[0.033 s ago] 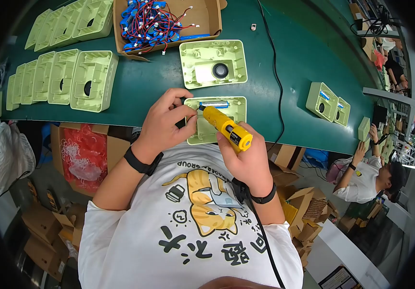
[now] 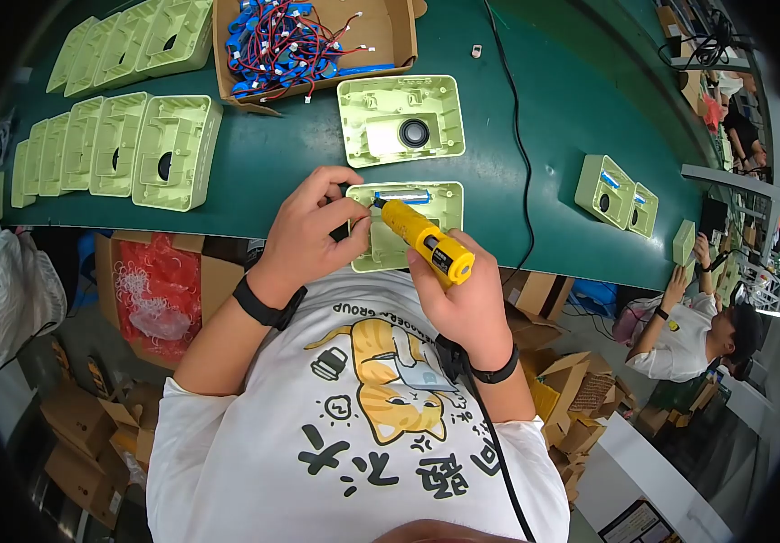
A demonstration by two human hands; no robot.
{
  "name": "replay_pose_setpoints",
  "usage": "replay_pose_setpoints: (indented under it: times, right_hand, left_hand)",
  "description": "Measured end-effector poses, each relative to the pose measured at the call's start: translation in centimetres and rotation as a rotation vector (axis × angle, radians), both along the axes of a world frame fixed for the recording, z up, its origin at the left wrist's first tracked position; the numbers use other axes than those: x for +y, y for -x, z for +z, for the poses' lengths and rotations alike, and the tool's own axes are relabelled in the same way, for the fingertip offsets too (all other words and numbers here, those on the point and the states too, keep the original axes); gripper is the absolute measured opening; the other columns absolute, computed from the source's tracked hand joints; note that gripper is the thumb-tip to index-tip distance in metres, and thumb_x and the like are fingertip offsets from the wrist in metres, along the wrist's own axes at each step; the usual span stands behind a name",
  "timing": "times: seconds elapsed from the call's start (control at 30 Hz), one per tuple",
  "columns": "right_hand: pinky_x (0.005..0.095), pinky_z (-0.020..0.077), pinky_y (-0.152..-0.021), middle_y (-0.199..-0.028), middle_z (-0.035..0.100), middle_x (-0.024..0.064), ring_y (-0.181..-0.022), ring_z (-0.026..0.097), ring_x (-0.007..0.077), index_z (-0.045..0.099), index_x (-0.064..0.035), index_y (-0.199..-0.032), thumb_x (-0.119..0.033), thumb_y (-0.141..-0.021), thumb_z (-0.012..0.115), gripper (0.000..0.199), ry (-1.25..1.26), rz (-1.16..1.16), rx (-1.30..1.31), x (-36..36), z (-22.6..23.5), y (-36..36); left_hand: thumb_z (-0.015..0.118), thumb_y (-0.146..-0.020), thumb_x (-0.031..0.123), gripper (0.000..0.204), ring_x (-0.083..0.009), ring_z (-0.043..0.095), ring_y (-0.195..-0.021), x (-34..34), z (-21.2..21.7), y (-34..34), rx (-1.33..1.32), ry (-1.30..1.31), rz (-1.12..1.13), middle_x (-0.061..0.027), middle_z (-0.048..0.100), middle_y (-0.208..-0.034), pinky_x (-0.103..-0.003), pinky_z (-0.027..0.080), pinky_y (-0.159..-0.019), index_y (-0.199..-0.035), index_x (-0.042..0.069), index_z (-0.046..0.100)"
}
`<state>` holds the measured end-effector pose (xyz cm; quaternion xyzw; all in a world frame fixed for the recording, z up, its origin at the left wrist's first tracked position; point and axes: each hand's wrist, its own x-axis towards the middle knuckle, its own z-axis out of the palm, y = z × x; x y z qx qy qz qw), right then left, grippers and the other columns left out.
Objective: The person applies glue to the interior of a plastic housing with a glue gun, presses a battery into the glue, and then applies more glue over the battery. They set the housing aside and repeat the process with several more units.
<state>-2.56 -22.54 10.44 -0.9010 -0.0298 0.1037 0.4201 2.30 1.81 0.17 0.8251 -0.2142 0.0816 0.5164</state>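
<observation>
In front of me lies a light green plastic housing (image 2: pixel 447 213) with a blue battery pack (image 2: pixel 401 196) along its far inner side. My right hand (image 2: pixel 462 303) is wrapped round a yellow hot glue gun (image 2: pixel 428 240), a black cord trailing from its grip. The gun's dark tip points into the housing's left part, below the battery pack's left end. My left hand (image 2: pixel 313 226) is at the housing's left edge, fingers curled inward close to the tip. Whatever its fingertips grip is hidden. Just beyond stands another green housing (image 2: pixel 449 95) with a round black speaker (image 2: pixel 414 133).
A cardboard box (image 2: pixel 381 27) of blue battery packs with red wires stands at the back. Rows of green housings (image 2: pixel 177 154) fill the left. A black cable (image 2: pixel 521 136) crosses the green table (image 2: pixel 272 167). Two battery-fitted housings (image 2: pixel 592 185) and a co-worker (image 2: pixel 693 330) are at right.
</observation>
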Motion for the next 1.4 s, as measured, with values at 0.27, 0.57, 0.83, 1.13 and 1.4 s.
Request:
replay_pose_setpoints:
  times: [0.27,0.57,0.83,1.13,1.4]
  right_hand:
    - [0.0525,0.0556,-0.069,-0.088,0.069,0.0180,-0.076,0.070,0.0441,0.076,-0.0003,-0.098,-0.013,-0.100,0.085,0.016,0.018,-0.037,0.018,0.2,-0.3,0.4]
    - [0.0517,0.0545,-0.068,-0.088,0.070,0.0182,-0.076,0.070,0.0443,0.076,0.0001,-0.096,-0.015,-0.102,0.085,0.019,0.002,-0.063,0.014,0.1,-0.5,0.5]
    - [0.0513,0.0555,-0.069,-0.089,0.072,0.0194,-0.076,0.072,0.0443,0.079,0.0006,-0.099,-0.015,-0.103,0.085,0.017,0.016,-0.127,-0.003,-0.3,0.4,0.4]
    - [0.0441,0.0587,-0.073,-0.103,0.078,0.0165,-0.082,0.078,0.0344,0.081,0.0018,-0.123,-0.014,-0.108,0.084,0.022,-0.268,-0.079,0.034,-2.3,-0.5,1.2]
    - [0.0405,0.0672,-0.061,-0.118,0.077,0.0274,-0.066,0.075,0.0258,0.071,0.0095,-0.138,-0.020,-0.113,0.075,0.039,-1.427,-0.348,-0.105,-10.0,0.7,7.6]
  left_hand:
    - [0.090,-0.089,0.007,0.013,-0.0242,0.070,-0.085,0.1,0.1,-0.1,0.018,-0.012,-0.014,-0.0094,0.074,-0.130,-0.039,0.060,-0.077,-0.096,0.006,0.079]
    - [0.089,-0.091,0.006,0.011,-0.0222,0.068,-0.085,0.2,0.1,0.0,0.021,-0.029,-0.027,-0.0115,0.074,-0.134,-0.037,0.059,-0.078,-0.097,0.005,0.080]
    - [0.091,-0.091,0.009,0.020,-0.0240,0.071,-0.092,0.3,-0.2,0.1,-0.003,-0.046,-0.029,-0.0142,0.074,-0.139,-0.038,0.061,-0.083,-0.105,0.004,0.079]
    - [0.118,-0.063,0.034,0.119,-0.0462,0.068,-0.143,1.1,0.9,1.6,-0.040,-0.224,-0.135,-0.0264,0.063,-0.165,-0.050,0.060,-0.114,-0.158,0.011,0.050]
    - [0.106,-0.078,0.022,0.094,-0.0511,0.073,-0.136,-10.5,4.5,-2.4,-0.046,-0.060,-0.341,-0.0287,0.060,-0.162,-0.053,0.067,-0.109,-0.157,0.005,0.058]
